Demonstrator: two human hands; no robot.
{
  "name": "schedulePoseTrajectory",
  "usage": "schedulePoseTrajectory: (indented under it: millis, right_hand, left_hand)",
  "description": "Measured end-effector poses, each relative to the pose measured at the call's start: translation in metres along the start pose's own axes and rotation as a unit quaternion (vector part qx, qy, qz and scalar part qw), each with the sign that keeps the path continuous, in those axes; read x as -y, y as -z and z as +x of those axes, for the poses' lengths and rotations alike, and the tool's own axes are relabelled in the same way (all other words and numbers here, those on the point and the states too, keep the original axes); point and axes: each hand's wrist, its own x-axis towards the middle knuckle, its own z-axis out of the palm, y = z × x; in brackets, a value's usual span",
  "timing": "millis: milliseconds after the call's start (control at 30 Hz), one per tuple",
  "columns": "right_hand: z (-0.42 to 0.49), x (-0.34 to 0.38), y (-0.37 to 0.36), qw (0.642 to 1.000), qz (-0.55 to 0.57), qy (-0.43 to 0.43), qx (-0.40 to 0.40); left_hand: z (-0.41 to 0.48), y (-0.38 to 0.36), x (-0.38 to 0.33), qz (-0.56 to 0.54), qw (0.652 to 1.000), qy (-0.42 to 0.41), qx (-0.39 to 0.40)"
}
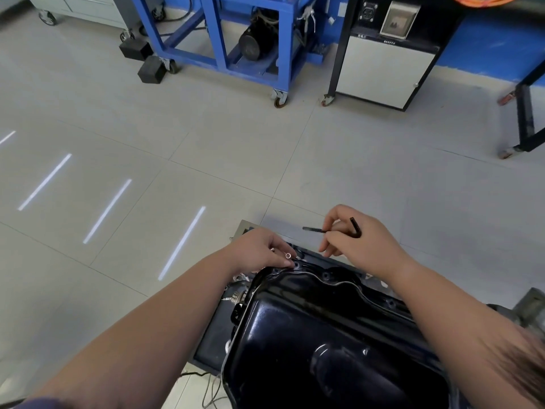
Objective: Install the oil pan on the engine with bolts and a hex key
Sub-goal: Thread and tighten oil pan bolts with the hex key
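**Starting a bolt at the far flange.** My left hand (pixel 259 250) is at the 11 o'clock corner of the glossy black pressed-steel oil pan (pixel 324 326). Its curled fingertips pinch a small silver socket-head bolt (pixel 288 255) just above a flange hole (pixel 295 265). A second bolt head (pixel 272 249) glints among the fingers at its 10 o'clock. My right hand (pixel 359 243), toward 1 o'clock of the pan, is curled round a black L-shaped steel hex key (pixel 356 228). The key's long arm points to 9 o'clock and is held clear of the pan.

The pan lies bottom-up on the engine (pixel 237 290), filling the frame's 5 o'clock quarter. I judge this to be hand-starting, before any tightening. The next move calls for setting the bolt square in its hole, then bringing the key's tip to the socket.

**Hidden:** the pan covers nearly all the engine, and its near rim is cut off at 6 o'clock. Whether the other holes already carry bolts is hard to make out.
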Motion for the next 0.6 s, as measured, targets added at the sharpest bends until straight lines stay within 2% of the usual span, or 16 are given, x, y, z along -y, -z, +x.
schedulePoseTrajectory:
  millis: [167,600]
  right_hand:
    - [-0.021,0.015,-0.005,0.999,-0.011,0.025,0.036]
    - [-0.011,0.019,-0.011,0.990,-0.126,-0.015,0.053]
  left_hand:
    - [0.005,-0.007,0.003,0.046,0.998,-0.029,-0.033]
    - [0.006,-0.003,-0.008,0.102,0.991,-0.072,-0.037]
